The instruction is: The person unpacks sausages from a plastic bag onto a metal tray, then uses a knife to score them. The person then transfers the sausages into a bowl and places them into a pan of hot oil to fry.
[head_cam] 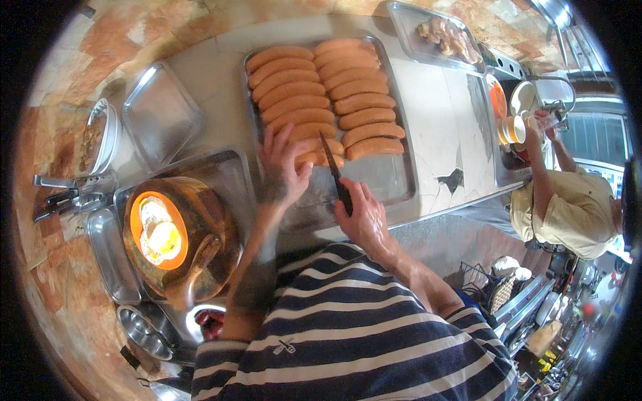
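A metal tray (pixel 371 185) on the counter holds two columns of sausages (pixel 293 90). My right hand (pixel 363 210) grips the dark handle of a knife (pixel 331 158), whose blade points away from me over the lower end of the left column. On that column's lower sausages rests my left hand (pixel 286 163), fingers spread, partly covering them; whether it grips one I cannot tell. The right column's nearest sausage (pixel 375 147) lies to the right of the blade. Scoring on the sausages is too fine to tell.
An orange plate with eggs (pixel 178 250) stands on a round wooden block (pixel 210 200) at left. Nearby are an upright knife holder (pixel 98 189), a metal tray (pixel 160 115) and steel bowls (pixel 143 333). A meat tray (pixel 409 40) lies at back right. Another person (pixel 567 205) handles bowls at a sink.
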Demonstrator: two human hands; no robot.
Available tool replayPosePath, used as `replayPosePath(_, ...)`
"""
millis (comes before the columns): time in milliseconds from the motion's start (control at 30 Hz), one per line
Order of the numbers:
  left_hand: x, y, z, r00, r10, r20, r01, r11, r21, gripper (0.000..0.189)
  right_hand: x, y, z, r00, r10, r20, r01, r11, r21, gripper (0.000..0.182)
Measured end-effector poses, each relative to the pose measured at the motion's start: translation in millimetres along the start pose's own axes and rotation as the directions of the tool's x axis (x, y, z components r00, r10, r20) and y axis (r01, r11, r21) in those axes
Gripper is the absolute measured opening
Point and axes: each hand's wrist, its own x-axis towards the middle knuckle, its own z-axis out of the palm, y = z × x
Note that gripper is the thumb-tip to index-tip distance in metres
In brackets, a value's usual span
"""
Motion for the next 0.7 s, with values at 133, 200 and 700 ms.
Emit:
replayPosePath(133,2,-3,1,1.0,0.019,-0.015,-0.02,0.999,-0.05,0.044,-33,4,0,0.998,0.05,0.048,-0.051,0.998,0.029,0.043)
replayPosePath(200,1,-1,-3,1.0,-0.005,-0.004,0.005,0.999,-0.038,0.044,-48,7,-2,0.994,0.059,0.089,-0.06,0.998,0.014,0.043)
replayPosePath(700,-10,-1,-23,0.991,-0.133,0.003,0.132,0.986,0.099,0.05,141,-24,-2,0.943,-0.252,-0.219,0.25,0.968,-0.039,0.04)
